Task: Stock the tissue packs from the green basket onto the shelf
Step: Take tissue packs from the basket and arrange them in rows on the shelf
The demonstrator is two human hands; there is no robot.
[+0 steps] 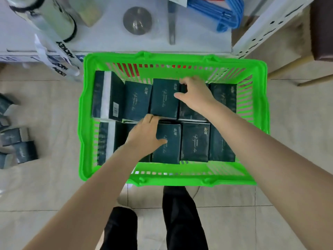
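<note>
Green slatted plastic basket (86,123) is sitting on the beige tiled floor (54,186), just in front of the white shelf (108,42), and is holding dark teal tissue packs (137,100) standing in two rows, one far and one near. The person's left hand (146,136) is grasping a near-row pack (171,147): its fingers are curling over the pack's far edge while the thumb is pressing on the printed face. The right hand (194,94) is grasping a far-row pack (187,112), right of centre, with its fingers hooking over the far edge and the thumb reaching left across the neighbouring pack. More teal packs (18,139) are lying loose on the floor at the left — well apart from the basket. Blue plastic hangers (221,13) are resting on the shelf.
</note>
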